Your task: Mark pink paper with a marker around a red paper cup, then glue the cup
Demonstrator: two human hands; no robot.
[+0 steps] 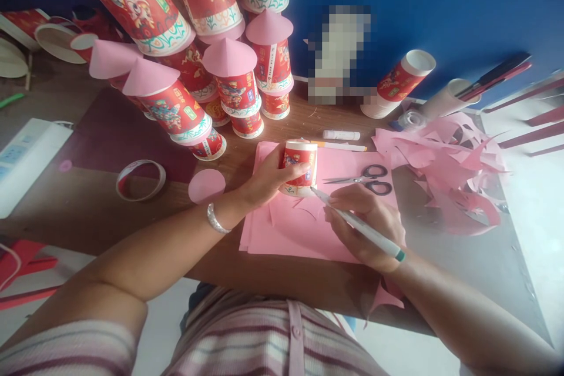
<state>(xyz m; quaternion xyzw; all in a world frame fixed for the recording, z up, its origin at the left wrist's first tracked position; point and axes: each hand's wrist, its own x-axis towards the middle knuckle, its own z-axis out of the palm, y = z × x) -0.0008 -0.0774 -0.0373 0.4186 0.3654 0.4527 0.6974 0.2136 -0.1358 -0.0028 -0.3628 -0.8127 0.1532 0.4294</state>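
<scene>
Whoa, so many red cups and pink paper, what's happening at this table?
A person's left hand steadies a red paper cup standing on pink paper, while the right hand holds a pen with its tip at the cup's bottom edge. Scissors lie beside, pink scraps to the right, and cone-topped cups behind.

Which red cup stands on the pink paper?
The lone cup gripped by the left hand, pen tip at its base; the others sit behind, off the paper.

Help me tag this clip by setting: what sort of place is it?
Probably a craft table: the left hand holds a paper cup on pink paper, the right hand a pen, beside scissors and cone-topped cups.
</scene>
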